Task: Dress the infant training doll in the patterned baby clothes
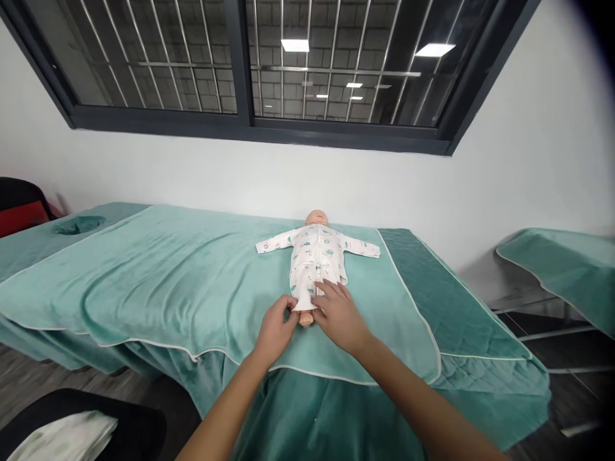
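Observation:
A baby doll (317,218) lies on its back on the green bed, its head toward the wall and its arms spread. It wears a white printed top (318,244) and matching pants (303,282). The doll's feet (306,318) stick out below the white cuff. On the left side of that cuff, my left hand (277,325) pinches the edge of the pants between thumb and fingers. My right hand (339,314) rests over the right side of the lower legs, fingers spread across the fabric and thumb near the cuff.
A light green blanket (158,275) covers most of the massage bed, which has a face hole (79,225) at the left. Folded cloth (67,438) lies on a black chair at the lower left. Another green-covered bed (567,269) stands right. A barred window (250,128) is above.

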A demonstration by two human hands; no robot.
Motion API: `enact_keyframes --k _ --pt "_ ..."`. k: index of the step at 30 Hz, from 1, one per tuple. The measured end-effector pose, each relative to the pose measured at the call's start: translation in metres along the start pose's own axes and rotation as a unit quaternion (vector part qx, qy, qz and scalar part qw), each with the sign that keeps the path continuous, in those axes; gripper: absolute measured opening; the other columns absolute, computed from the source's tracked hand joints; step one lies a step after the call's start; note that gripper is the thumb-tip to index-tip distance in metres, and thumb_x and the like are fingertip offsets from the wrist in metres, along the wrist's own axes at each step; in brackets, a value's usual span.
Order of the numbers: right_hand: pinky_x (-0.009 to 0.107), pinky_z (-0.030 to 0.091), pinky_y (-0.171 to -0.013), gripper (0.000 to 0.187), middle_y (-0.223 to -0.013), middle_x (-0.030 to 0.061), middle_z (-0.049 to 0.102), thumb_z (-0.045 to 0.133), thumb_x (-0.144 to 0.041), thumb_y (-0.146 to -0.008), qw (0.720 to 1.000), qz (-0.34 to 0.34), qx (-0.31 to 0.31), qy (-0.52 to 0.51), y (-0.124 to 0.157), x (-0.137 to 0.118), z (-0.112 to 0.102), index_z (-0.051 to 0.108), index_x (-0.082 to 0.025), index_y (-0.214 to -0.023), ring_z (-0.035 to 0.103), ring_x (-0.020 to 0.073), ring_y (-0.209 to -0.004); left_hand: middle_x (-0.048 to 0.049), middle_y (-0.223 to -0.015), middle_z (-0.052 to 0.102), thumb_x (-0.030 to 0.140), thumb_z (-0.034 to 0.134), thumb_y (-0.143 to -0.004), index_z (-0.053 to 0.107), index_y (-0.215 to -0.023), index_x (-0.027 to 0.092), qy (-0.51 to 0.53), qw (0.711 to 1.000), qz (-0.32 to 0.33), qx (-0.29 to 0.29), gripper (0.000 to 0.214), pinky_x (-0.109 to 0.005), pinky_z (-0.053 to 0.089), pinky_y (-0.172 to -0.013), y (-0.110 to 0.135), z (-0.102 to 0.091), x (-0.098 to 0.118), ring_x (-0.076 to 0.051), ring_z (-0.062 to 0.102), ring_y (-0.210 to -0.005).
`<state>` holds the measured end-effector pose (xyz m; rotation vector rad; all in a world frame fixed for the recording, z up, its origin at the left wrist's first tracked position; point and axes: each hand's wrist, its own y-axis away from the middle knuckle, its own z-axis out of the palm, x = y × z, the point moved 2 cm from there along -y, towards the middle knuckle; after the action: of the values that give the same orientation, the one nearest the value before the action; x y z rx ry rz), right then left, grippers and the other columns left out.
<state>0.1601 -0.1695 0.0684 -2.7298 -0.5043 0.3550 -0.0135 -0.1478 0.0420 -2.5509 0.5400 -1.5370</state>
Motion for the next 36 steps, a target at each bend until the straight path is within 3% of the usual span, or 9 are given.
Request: enact_keyframes --k 4,7,9,12,16,22,28,36 --pt "0.053 0.024 -0.117 0.016 -0.144 0.0083 0.052 0.051 -0.018 -0.092 0.998 -0.061 0.006 -0.002 0.011 -0.009 -0.016 0.067 -0.022 -0.092 0.038 0.0273 -0.14 0.0006 -0.083 0.059 0.022 0.049 -0.086 0.052 -0.086 0.022 -0.057 0.998 -0.001 -0.015 0.004 -0.032 0.045 -0.078 0.011 -0.01 -0.005 -0.018 0.057 -0.082" --pt "0.051 0.028 -0.115 0.016 -0.146 0.0076 0.05 0.049 -0.019 -0.095 0.996 -0.084 -0.001 -0.013 0.017 -0.001 -0.025 0.064 -0.022 -0.093 0.039 0.026 -0.138 -0.0018 -0.093 0.061 0.018 0.048 -0.085 0.054 -0.092 0.022 -0.091 0.995 0.024 -0.017 0.01 -0.035 0.046 -0.085 0.014 -0.012 -0.002 -0.02 0.058 -0.093" --pt "0.045 0.039 -0.107 0.013 -0.143 0.0095 0.051 0.05 -0.023 -0.095 0.998 -0.054 -0.017 -0.021 0.019 0.014 -0.028 0.062 -0.021 -0.101 0.047 0.0255 -0.131 -0.0038 -0.101 0.062 0.019 0.048 -0.087 0.057 -0.099 0.022 -0.107 0.992 0.064 -0.007 0.015 -0.037 0.046 -0.091 0.012 -0.01 0.007 -0.021 0.057 -0.102" --pt "0.035 0.05 -0.079 0.021 -0.122 0.0112 0.061 0.052 -0.037 -0.095 0.997 0.012 -0.08 -0.005 0.021 0.037 -0.026 0.059 -0.019 -0.104 0.062 0.0242 -0.103 -0.006 -0.109 0.062 0.022 0.05 -0.09 0.058 -0.109 0.022 -0.15 0.98 0.126 -0.016 0.021 -0.039 0.045 -0.095 0.003 0.001 0.024 -0.023 0.055 -0.108" --pt "0.03 0.042 -0.063 0.019 -0.106 0.0095 0.063 0.054 -0.036 -0.093 0.987 0.034 -0.143 0.067 0.025 0.047 -0.012 0.058 -0.018 -0.1 0.064 0.0237 -0.087 -0.0075 -0.108 0.061 0.017 0.055 -0.086 0.059 -0.108 0.02 -0.254 0.948 0.182 -0.063 0.023 -0.04 0.044 -0.095 -0.008 0.024 0.036 -0.026 0.052 -0.11" --pt "0.029 0.029 -0.058 0.017 -0.096 0.0063 0.066 0.046 -0.031 -0.096 0.986 0.061 -0.134 0.078 0.022 0.042 0.005 0.058 -0.019 -0.095 0.064 0.0204 -0.079 -0.007 -0.104 0.06 0.016 0.059 -0.083 0.06 -0.095 0.02 -0.361 0.91 0.195 -0.06 0.013 -0.044 0.038 -0.102 -0.012 0.042 0.033 -0.026 0.05 -0.109" --pt "0.029 0.021 -0.058 0.013 -0.086 0.0009 0.066 0.049 -0.027 -0.094 0.993 0.054 -0.095 0.047 0.022 0.048 -0.009 0.055 -0.021 -0.085 0.059 0.0147 -0.072 -0.005 -0.099 0.061 0.017 0.053 -0.09 0.057 -0.086 0.02 -0.32 0.926 0.197 -0.034 0.006 -0.04 0.041 -0.093 -0.009 0.041 0.03 -0.023 0.052 -0.103" --pt "0.025 0.023 -0.059 0.026 -0.07 -0.0034 0.052 0.046 -0.026 -0.095 0.994 0.045 -0.024 -0.098 0.017 0.04 -0.037 0.041 -0.02 -0.07 0.044 0.0104 -0.062 -0.004 -0.108 0.063 0.021 0.057 -0.09 0.058 -0.102 0.021 -0.224 0.959 0.172 -0.018 0.012 -0.04 0.04 -0.095 -0.013 0.046 0.024 -0.023 0.054 -0.107"
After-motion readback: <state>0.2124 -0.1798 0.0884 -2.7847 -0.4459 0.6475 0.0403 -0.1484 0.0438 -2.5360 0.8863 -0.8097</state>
